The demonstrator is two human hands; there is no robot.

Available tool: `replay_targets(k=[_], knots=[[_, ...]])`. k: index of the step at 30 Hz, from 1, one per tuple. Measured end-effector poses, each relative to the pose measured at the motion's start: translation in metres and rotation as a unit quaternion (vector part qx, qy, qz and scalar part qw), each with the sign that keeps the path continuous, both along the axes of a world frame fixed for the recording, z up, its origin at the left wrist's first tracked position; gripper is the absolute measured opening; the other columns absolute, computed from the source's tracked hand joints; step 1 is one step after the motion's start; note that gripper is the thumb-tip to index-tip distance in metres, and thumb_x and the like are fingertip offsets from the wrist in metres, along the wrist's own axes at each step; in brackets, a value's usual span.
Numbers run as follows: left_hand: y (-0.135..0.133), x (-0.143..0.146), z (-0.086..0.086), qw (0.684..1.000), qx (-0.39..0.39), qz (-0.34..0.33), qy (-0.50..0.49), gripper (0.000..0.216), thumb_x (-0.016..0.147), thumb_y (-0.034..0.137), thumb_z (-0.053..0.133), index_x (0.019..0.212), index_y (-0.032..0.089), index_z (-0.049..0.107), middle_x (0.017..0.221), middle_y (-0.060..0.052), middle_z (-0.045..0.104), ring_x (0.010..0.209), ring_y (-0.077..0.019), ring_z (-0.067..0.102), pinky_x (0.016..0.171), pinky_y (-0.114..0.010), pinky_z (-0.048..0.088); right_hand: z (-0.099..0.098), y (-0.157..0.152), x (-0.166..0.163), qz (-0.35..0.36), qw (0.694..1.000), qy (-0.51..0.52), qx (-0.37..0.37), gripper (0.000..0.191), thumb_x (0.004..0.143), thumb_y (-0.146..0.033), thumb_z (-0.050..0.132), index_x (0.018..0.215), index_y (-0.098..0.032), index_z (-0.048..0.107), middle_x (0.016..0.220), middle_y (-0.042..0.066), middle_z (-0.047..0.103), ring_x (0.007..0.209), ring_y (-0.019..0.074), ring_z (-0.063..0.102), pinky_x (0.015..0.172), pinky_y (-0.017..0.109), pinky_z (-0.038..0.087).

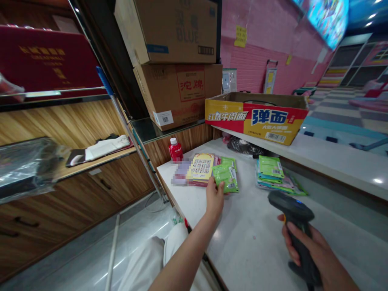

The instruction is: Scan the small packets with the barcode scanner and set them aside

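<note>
Left hand: thumb and fingers nearly closed on near edge of green packet, just beyond them. Right hand: fingers wrapped round scanner. Packet pile beyond. Step seems scanning; next calls for lining up scanner and packet.

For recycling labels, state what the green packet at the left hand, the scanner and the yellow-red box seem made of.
Green packet: likely glossy plastic film, by its shine and wrinkles. Scanner: probably dark plastic, satin or matte, by its soft sheen. Yellow-red box: printed cardboard, by its brown inside.
</note>
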State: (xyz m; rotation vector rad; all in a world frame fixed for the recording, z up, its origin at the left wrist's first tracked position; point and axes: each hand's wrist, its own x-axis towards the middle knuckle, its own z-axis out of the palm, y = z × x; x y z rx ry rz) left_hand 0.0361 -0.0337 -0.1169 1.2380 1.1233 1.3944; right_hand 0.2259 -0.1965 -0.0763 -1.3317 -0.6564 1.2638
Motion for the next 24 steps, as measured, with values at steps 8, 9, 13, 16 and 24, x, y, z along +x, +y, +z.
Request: replay_targets(k=[8,9,13,16,24], knots=[[-0.003,-0.004,-0.007,1.000,0.007,0.022,0.003,0.021,0.080,0.033,0.055,0.093,0.019,0.048,0.090,-0.005,0.063,0.074,-0.0159,0.062,0.053,-0.025,0.054,0.008,-0.010,-0.019,0.101,0.986,-0.134,-0.022,0.048,0.074,-0.055,0.066,0.103,-0.019,0.055,0.053,-0.008,0.052,0.031,0.0083,0.043,0.028,0.021,0.039],[-0.003,-0.005,-0.007,1.000,0.008,0.023,0.006,0.021,0.080,0.034,0.055,0.093,0.019,0.048,0.090,-0.005,0.063,0.074,-0.0160,0.062,0.053,-0.026,0.054,0.008,-0.010,-0.019,0.106,0.984,-0.140,-0.027,0.048,0.074,-0.055,0.066,0.103,-0.018,0.055,0.052,-0.008,0.052,0.031,0.0084,0.043,0.028,0.021,0.039],[-0.006,-0.006,-0.005,0.999,0.000,0.023,0.032,0.024,0.080,0.038,0.055,0.094,0.019,0.047,0.090,-0.004,0.061,0.073,-0.0154,0.061,0.054,-0.026,0.055,0.008,-0.011,-0.016,0.130,0.979,-0.150,-0.043,0.047,0.074,-0.056,0.065,0.100,-0.018,0.055,0.050,-0.008,0.052,0.030,0.0090,0.044,0.029,0.021,0.040],[-0.008,-0.006,-0.002,0.998,0.004,0.020,0.052,0.027,0.081,0.038,0.056,0.097,0.019,0.047,0.093,-0.006,0.061,0.074,-0.0161,0.062,0.055,-0.027,0.056,0.012,-0.011,-0.016,0.135,0.979,-0.148,-0.043,0.046,0.075,-0.057,0.064,0.099,-0.019,0.055,0.050,-0.008,0.052,0.030,0.0090,0.045,0.029,0.021,0.039],[-0.007,-0.006,-0.003,0.999,-0.003,0.019,0.043,0.025,0.080,0.041,0.057,0.091,0.020,0.047,0.082,-0.002,0.061,0.066,-0.0147,0.062,0.050,-0.025,0.053,0.024,-0.011,-0.023,0.096,0.986,-0.132,-0.037,0.046,0.074,-0.054,0.066,0.100,-0.018,0.055,0.049,-0.009,0.051,0.030,0.0080,0.043,0.029,0.020,0.038]])
